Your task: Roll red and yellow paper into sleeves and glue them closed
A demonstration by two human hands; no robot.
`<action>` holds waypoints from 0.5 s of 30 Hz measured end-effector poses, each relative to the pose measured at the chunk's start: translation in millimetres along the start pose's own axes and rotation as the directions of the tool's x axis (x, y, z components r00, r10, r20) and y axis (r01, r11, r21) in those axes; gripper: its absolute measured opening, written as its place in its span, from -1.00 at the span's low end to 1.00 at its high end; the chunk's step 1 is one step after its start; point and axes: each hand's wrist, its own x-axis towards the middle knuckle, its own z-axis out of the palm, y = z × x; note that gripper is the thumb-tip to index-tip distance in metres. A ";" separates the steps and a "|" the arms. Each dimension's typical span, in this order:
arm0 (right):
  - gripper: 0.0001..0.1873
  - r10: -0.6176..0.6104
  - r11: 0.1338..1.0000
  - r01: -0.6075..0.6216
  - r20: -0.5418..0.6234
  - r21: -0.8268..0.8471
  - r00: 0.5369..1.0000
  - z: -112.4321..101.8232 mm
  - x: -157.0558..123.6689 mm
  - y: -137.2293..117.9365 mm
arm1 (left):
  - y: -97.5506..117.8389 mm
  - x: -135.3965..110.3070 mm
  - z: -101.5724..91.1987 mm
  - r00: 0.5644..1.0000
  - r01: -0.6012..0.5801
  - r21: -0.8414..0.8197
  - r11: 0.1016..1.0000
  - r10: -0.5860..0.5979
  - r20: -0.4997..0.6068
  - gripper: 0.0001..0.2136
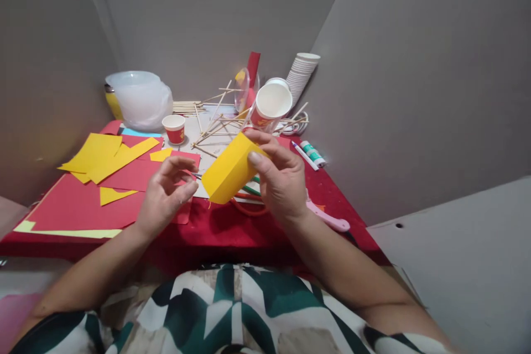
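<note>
My right hand (284, 177) grips a folded piece of yellow paper (232, 168) by its right end, thumb on the near face and fingers behind. The paper has a crease along its length and is held tilted above the table. My left hand (169, 191) is raised just left of the paper, apart from it, with its fingers curled loosely and a gap between thumb and fingertips. Behind and below the paper, scissors with orange and green handles (251, 211) are partly hidden. A pink-handled tool (332, 220) lies by my right wrist.
Yellow scraps (95, 155) lie on red paper sheets (87, 204) at left. Farther back are a paper cup (174, 130), a plastic tub (139, 102), joined wooden sticks (213, 127), upright cups (274, 100) and a leaning cup stack (302, 77). A glue stick (313, 153) lies at right.
</note>
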 end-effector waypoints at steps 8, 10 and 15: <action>-0.89 -0.080 0.997 0.082 0.320 0.007 0.944 0.6 1.7 -23.3 | 43.6 22.3 -1.3 0.873 -0.454 0.239 0.858 0.376 0.311 -0.60; -0.88 -0.056 0.998 0.060 0.383 0.002 0.922 -2.1 3.0 -27.4 | 49.9 34.7 -2.7 0.850 -0.450 0.229 0.863 0.336 0.405 -0.65; -0.91 -0.031 0.999 0.040 0.494 -0.007 0.869 -10.8 2.3 -31.6 | 53.7 52.8 -0.1 0.776 -0.432 0.187 0.882 0.257 0.576 -0.79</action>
